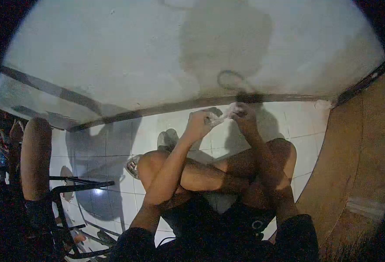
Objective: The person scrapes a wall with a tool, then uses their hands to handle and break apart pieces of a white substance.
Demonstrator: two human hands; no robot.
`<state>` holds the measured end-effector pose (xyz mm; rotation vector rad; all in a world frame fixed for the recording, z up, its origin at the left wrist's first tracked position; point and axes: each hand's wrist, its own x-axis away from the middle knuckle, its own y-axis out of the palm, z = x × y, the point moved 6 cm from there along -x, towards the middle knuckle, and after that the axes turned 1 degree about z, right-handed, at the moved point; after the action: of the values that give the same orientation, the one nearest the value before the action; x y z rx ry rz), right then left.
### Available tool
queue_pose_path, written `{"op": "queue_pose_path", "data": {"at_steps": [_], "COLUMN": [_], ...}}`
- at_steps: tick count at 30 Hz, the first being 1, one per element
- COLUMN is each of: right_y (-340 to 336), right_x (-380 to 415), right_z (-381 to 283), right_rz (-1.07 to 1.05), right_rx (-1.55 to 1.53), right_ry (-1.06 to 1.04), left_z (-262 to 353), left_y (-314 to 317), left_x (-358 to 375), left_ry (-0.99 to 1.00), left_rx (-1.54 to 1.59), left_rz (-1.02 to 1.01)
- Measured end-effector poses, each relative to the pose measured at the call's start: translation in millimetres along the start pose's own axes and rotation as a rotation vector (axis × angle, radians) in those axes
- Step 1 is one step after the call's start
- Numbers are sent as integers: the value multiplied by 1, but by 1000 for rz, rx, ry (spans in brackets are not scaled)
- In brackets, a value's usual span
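A thin, crumpled, whitish strip that looks like plastic wrap (221, 119) stretches between my two hands, above the tiled floor and near the foot of the wall. My left hand (199, 124) is closed on its left end. The fingers of my right hand (245, 118) pinch the other end, where a pale bunched part shows at the fingertips. Shadow and blur hide the finer detail of the strip. Below the hands are my crossed, bare legs (210, 175).
Ahead rises a pale wall (127, 52) with a dark base strip. On the right stands a brown wooden panel (354, 161). At left are a black metal frame (59, 192) and another person's leg (36, 159). White tiles (146, 126) cover the floor.
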<state>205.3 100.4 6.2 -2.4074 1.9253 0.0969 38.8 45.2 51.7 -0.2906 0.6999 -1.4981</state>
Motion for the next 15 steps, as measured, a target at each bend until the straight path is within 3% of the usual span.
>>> {"op": "queue_pose_path", "data": {"at_steps": [5, 8, 10, 14, 15], "right_y": [7, -1, -11, -5, 3], "right_x": [4, 4, 0, 6, 7], "right_z": [-17, -30, -19, -16, -22], "right_rz": [18, 143, 72, -80, -11], "right_rx": [-114, -8, 119, -4, -51], "right_ry": [31, -121, 20, 130, -11], "left_z": [-12, -25, -36, -37, -36], "left_y": [12, 13, 6, 8, 10], "left_x": [1, 2, 0, -1, -2], "left_ry": [-76, -207, -265, -190, -187], "left_rx": [82, 147, 3, 107, 78], "left_rz": [-144, -102, -60, -20, -24]}}
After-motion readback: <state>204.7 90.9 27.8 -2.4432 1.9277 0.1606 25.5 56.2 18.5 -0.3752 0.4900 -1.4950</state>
